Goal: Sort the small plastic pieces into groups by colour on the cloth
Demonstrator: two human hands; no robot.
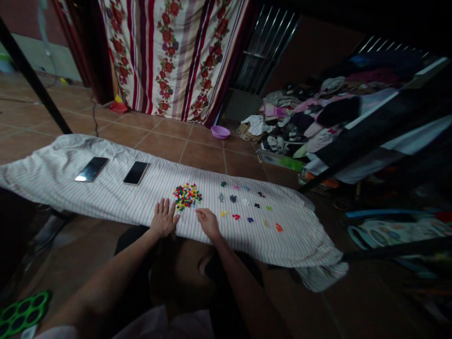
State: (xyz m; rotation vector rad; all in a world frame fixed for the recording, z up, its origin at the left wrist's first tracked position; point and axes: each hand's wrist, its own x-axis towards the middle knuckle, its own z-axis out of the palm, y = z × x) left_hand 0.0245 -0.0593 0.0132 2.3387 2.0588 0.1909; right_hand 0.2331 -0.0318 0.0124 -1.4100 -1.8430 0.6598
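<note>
A mixed pile of small coloured beads lies on the striped cloth. My left hand rests flat on the cloth at the pile's near left edge, fingers spread. Just right of the pile, my right hand has thumb and forefinger pinched together; whatever may be between them is too small to make out. Beyond it sit little groups sorted by colour, among them yellow beads, red beads, blue beads, orange beads, grey beads and green beads.
Two phones lie toward the left of the cloth, a tilted phone and a dark phone. On the tiled floor behind stands a purple basin. A floral curtain hangs at the back, and heaped clothes fill the right.
</note>
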